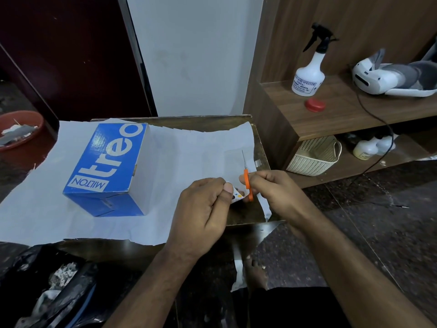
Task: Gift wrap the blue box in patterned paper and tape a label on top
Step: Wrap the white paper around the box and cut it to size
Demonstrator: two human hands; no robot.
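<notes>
I have the orange-handled scissors gripped in my right hand, fingers curled round the handles, with the thin blades pointing away from me toward the far right corner of the low table. My left hand pinches the near edge of the wrapping paper between thumb and fingers, just beside the scissors, and a bit of the printed side peeks out under my thumb while the rest of the sheet lies white side up. The blue box sits on the paper toward the table's left side, well apart from both hands, its lettered face up. I judge that I am cutting the sheet to size along its right part, so wrapping proper has not begun and the label is not yet in sight. To do this well I should keep the paper taut with my left hand, lifting it slightly off the table so the lower blade slides under freely, and run the blades in a straight line rather than snipping in short bites, which leaves a ragged edge. I should also check that enough paper remains to the right of the box to fold over it. The sheet hangs over the near edge and could slip or tear if I pull hard.
</notes>
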